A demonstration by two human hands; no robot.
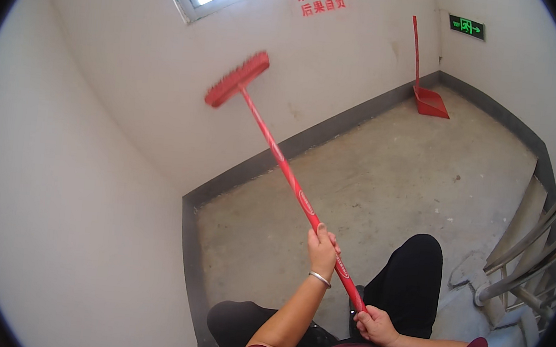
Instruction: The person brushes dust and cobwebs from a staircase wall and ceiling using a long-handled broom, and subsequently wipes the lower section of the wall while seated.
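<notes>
A red push broom (pixel 286 168) with a long handle is held up at a slant, its bristled head raised in front of the wall below the window. Around the middle of the handle my left hand (pixel 323 250) is closed, with a silver bangle on the wrist. My right hand (pixel 376 326) grips the lower end of the same handle, close to my body. Whether the bristles touch the wall cannot be told. Far from both hands, a red long-handled dustpan (pixel 431 104) stands on the floor near the far corner.
The concrete floor (pixel 382 183) of a stair landing has small specks on it. Walls with a dark grey skirting band (pixel 310 149) bound it. Metal railings (pixel 522 292) and steps (pixel 522 217) are at the right. A lit exit sign (pixel 466 27) hangs on the wall.
</notes>
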